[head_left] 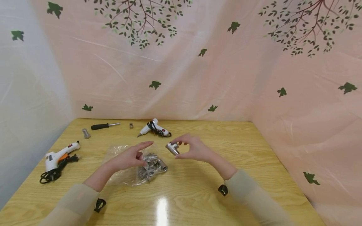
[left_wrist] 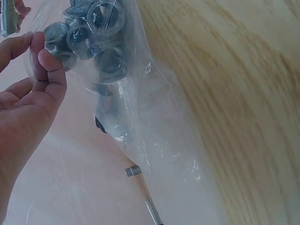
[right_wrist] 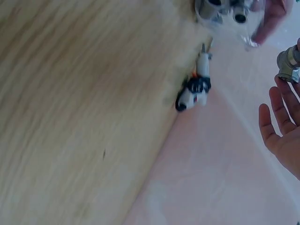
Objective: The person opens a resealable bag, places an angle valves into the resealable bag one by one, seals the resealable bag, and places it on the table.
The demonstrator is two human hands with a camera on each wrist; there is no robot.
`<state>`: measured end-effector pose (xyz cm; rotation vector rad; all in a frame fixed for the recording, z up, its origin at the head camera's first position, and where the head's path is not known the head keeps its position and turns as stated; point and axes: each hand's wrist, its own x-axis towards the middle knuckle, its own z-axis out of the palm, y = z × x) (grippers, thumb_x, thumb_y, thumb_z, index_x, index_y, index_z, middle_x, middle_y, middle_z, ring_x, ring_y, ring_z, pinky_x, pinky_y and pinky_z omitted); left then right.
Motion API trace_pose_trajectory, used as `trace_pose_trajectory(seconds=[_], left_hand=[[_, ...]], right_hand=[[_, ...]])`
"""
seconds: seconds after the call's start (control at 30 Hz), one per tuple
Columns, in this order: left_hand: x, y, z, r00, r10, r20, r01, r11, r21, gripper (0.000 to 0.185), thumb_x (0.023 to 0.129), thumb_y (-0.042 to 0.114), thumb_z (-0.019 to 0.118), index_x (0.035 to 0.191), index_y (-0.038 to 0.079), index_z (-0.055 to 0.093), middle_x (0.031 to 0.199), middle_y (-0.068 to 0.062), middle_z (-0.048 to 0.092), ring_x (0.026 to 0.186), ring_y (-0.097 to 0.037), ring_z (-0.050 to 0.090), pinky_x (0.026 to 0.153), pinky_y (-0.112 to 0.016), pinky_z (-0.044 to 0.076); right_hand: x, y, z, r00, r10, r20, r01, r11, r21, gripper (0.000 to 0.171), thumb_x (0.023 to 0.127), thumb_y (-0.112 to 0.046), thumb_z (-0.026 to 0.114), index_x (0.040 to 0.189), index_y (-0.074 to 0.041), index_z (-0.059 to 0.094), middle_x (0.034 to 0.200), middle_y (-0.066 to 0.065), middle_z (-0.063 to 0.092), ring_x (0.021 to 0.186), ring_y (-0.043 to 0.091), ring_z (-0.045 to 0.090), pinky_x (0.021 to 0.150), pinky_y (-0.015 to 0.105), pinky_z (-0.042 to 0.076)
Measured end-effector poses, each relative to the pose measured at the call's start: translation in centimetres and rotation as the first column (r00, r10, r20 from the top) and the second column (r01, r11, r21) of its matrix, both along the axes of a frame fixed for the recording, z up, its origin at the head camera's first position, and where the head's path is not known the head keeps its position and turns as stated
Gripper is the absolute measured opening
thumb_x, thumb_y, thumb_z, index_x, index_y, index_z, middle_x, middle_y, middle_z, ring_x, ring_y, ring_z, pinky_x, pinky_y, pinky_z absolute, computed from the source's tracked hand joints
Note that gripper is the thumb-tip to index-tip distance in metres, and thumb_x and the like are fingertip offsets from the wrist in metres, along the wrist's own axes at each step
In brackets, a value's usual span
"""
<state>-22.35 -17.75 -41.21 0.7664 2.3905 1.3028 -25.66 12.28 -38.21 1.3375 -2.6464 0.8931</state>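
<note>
A wide wooden desk [head_left: 254, 150] fills the lower part of the head view, backed by pale pink sheeting printed with leafy branches. Two arms in beige sleeves reach in from below.

Under and just in front of the left hand [head_left: 130, 157] lies a clear plastic bag [head_left: 124, 166] holding a heap of silvery metal fittings [head_left: 152, 167]. In the left wrist view this hand's thumb and fingers pinch the film of the bag right beside the threaded rings inside it; the index finger points out toward the right hand.

The right hand [head_left: 193, 148] is raised just right of the bag, close to the left hand but not touching it. Its thumb and fingertips are curled around a single metal fitting [head_left: 172, 148], held above the desk at the top edge of the bag.

Far beyond the hands, near the back wall, lies a white glue gun [head_left: 154, 128] with its black cord wound around it. Well to the left of the left hand lies a second white glue gun [head_left: 57, 157] with an orange trigger and a loose black cord. Beyond that, toward the far left corner, are a black-handled screwdriver [head_left: 104, 126], a small metal socket [head_left: 86, 133] and a tiny metal nut [head_left: 131, 126].
</note>
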Motion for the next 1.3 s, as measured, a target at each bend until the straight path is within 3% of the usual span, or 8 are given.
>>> trace_pose_trajectory(seconds=[0.2, 0.37, 0.43, 0.63, 0.87, 1.03, 1.2, 1.3], left_hand=[[0.0, -0.1, 0.0, 1.0, 0.002, 0.003, -0.002, 1.0, -0.003, 0.085, 0.082, 0.006, 0.07, 0.151, 0.013, 0.022, 0.064, 0.002, 0.039, 0.055, -0.007, 0.038, 0.053, -0.023, 0.04], [0.1, -0.1, 0.0, 1.0, -0.004, 0.007, 0.004, 1.0, 0.001, 0.085, 0.082, 0.005, 0.07, 0.151, 0.014, 0.022, 0.06, 0.004, 0.036, 0.054, -0.007, 0.037, 0.053, -0.023, 0.039], [0.1, 0.0, 0.1, 1.0, -0.009, 0.014, 0.009, 1.0, 0.009, 0.085, 0.082, 0.004, 0.069, 0.151, 0.013, 0.021, 0.06, 0.004, 0.036, 0.054, -0.007, 0.037, 0.052, -0.023, 0.039], [0.0, -0.1, 0.0, 1.0, -0.021, 0.022, 0.02, 0.999, 0.025, 0.083, 0.084, 0.004, 0.067, 0.152, 0.013, 0.019, 0.061, 0.003, 0.04, 0.055, -0.007, 0.04, 0.053, -0.024, 0.042], [-0.1, -0.3, 0.3, 0.999, 0.0, 0.039, -0.002, 0.998, 0.057, 0.083, 0.084, 0.004, 0.068, 0.151, 0.012, 0.02, 0.08, -0.005, 0.052, 0.06, -0.008, 0.046, 0.056, -0.03, 0.047], [0.1, -0.3, 0.7, 0.996, 0.004, 0.091, -0.015, 0.993, 0.12, 0.082, 0.084, 0.003, 0.066, 0.151, 0.011, 0.02, 0.082, -0.007, 0.054, 0.064, -0.009, 0.049, 0.061, -0.032, 0.05], [0.2, -0.2, 0.9, 0.995, -0.011, 0.099, -0.004, 0.989, 0.147, 0.08, 0.086, 0.002, 0.065, 0.151, 0.012, 0.02, 0.075, -0.006, 0.053, 0.064, -0.009, 0.051, 0.06, -0.03, 0.049], [0.3, -0.1, 1.0, 0.995, -0.011, 0.097, -0.004, 0.987, 0.159, 0.08, 0.085, 0.001, 0.064, 0.151, 0.012, 0.021, 0.084, -0.012, 0.053, 0.064, -0.009, 0.051, 0.061, -0.031, 0.05]], right_hand=[[0.2, -3.3, -1.7, 0.995, 0.102, -0.001, -0.102, 0.995, -0.013, 0.053, 0.074, -0.027, 0.081, 0.122, -0.013, 0.063, 0.115, 0.0, 0.065, 0.098, 0.02, 0.06, 0.085, 0.038, 0.05], [0.2, -5.4, -3.0, 0.99, 0.139, -0.003, -0.139, 0.989, 0.046, 0.053, 0.075, -0.029, 0.08, 0.123, -0.015, 0.063, 0.118, -0.002, 0.064, 0.1, 0.018, 0.059, 0.087, 0.029, 0.047], [0.1, -5.9, -3.3, 0.992, 0.127, -0.008, -0.127, 0.989, 0.073, 0.053, 0.075, -0.031, 0.08, 0.123, -0.016, 0.062, 0.119, -0.004, 0.064, 0.102, 0.016, 0.058, 0.088, 0.025, 0.045], [0.1, -7.3, -3.4, 0.995, 0.099, 0.002, -0.099, 0.99, 0.098, 0.053, 0.077, -0.03, 0.079, 0.125, -0.017, 0.061, 0.121, -0.003, 0.063, 0.101, 0.016, 0.058, 0.085, 0.029, 0.048], [-0.2, -8.2, -3.6, 0.997, 0.073, 0.011, -0.073, 0.995, 0.067, 0.053, 0.076, -0.03, 0.079, 0.123, -0.014, 0.061, 0.119, -0.001, 0.063, 0.096, 0.015, 0.059, 0.079, 0.023, 0.048], [0.0, -8.3, -4.0, 0.998, 0.052, 0.026, -0.053, 0.998, 0.044, 0.052, 0.077, -0.031, 0.079, 0.123, -0.015, 0.061, 0.117, 0.002, 0.061, 0.096, 0.016, 0.058, 0.072, 0.018, 0.048], [0.2, -7.6, -4.0, 0.997, 0.051, 0.06, -0.052, 0.999, 0.008, 0.054, 0.078, -0.027, 0.078, 0.127, -0.012, 0.059, 0.116, 0.003, 0.063, 0.093, 0.017, 0.06, 0.075, 0.027, 0.052], [0.2, -7.0, -3.9, 0.993, 0.041, 0.109, -0.039, 0.999, -0.026, 0.052, 0.08, -0.022, 0.076, 0.127, -0.01, 0.058, 0.118, 0.004, 0.064, 0.094, 0.018, 0.061, 0.079, 0.032, 0.052]])
